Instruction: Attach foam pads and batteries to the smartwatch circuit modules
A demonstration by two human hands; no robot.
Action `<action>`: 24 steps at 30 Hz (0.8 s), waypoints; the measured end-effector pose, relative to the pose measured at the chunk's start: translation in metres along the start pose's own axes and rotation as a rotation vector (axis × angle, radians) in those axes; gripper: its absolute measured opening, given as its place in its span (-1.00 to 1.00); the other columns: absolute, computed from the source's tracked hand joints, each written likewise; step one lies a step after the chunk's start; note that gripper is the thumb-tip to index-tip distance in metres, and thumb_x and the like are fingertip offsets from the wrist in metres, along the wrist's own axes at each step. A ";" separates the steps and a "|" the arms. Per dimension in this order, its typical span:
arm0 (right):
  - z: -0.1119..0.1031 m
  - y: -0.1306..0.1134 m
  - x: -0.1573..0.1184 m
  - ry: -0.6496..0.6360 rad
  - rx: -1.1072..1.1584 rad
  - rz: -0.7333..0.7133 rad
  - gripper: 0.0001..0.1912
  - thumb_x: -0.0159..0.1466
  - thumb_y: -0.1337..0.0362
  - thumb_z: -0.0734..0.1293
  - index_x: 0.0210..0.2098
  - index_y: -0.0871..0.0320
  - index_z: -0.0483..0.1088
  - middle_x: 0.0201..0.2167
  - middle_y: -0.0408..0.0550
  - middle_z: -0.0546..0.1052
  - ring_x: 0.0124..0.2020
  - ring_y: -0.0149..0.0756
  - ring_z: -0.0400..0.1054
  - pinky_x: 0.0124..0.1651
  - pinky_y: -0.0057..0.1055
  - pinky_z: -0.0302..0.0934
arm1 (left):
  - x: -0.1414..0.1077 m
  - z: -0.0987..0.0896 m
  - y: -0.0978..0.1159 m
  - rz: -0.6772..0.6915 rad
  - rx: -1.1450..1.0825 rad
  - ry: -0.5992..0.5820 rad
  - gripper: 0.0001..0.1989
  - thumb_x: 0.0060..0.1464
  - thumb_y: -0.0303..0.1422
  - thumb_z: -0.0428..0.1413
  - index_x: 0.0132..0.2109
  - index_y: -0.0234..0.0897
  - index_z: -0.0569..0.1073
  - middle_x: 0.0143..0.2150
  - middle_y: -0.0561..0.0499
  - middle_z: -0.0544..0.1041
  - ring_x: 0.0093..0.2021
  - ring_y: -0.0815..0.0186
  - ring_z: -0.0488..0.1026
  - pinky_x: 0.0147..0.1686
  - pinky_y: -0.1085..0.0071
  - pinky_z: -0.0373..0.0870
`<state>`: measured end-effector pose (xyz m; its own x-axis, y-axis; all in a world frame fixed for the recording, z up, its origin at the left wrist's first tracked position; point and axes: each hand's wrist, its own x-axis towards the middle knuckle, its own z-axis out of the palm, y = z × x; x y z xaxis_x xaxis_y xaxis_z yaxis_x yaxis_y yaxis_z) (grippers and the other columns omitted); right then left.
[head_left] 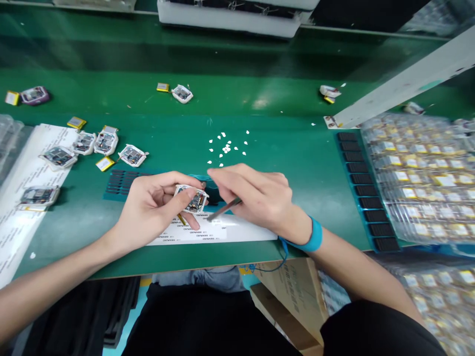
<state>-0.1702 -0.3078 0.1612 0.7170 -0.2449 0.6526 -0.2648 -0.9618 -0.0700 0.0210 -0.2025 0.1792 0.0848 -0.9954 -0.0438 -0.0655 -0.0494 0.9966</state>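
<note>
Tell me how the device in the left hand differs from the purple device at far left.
The held device is white-cased; the purple device is not. The held device is gripped in the left hand, partly covered by it; the purple device lies on the green surface, no hand on it. Both stand open with circuitry showing.

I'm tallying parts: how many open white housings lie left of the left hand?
5: one housing on the left white sheet, another at its right edge, third and fourth side by side beyond, fifth nearest the left hand.
</note>
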 end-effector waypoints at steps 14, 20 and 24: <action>-0.003 -0.004 0.003 -0.139 -0.089 -0.075 -0.79 0.45 0.42 0.20 -0.12 0.13 0.47 -0.29 -0.28 0.58 -0.44 -0.57 0.37 -0.53 -0.50 0.05 | -0.003 0.002 -0.006 -0.016 -0.010 -0.003 -0.87 0.17 -0.35 0.19 -0.21 -0.19 0.35 -0.47 0.10 0.58 -0.56 0.17 0.62 -0.64 0.41 0.56; -0.008 -0.006 0.004 -0.191 -0.121 -0.108 -0.76 0.40 0.48 0.14 -0.22 0.12 0.40 -0.33 -0.25 0.49 -0.52 -0.54 0.16 -0.57 -0.42 -0.16 | -0.004 0.005 -0.006 -0.034 0.015 0.068 -0.86 0.16 -0.36 0.18 -0.18 -0.21 0.34 -0.43 0.09 0.58 -0.54 0.17 0.63 -0.62 0.36 0.59; -0.012 -0.010 0.003 -0.194 -0.157 -0.141 -0.74 0.39 0.50 0.12 -0.18 0.11 0.40 -0.32 -0.24 0.50 -0.50 -0.52 0.18 -0.57 -0.42 -0.15 | -0.010 0.008 -0.003 -0.011 0.038 0.051 -0.89 0.18 -0.39 0.15 -0.17 -0.22 0.35 -0.45 0.11 0.55 -0.50 0.20 0.64 -0.59 0.40 0.61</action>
<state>-0.1735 -0.2979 0.1733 0.8599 -0.1438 0.4898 -0.2398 -0.9608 0.1389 0.0124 -0.1934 0.1757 0.1365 -0.9894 -0.0501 -0.1015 -0.0643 0.9928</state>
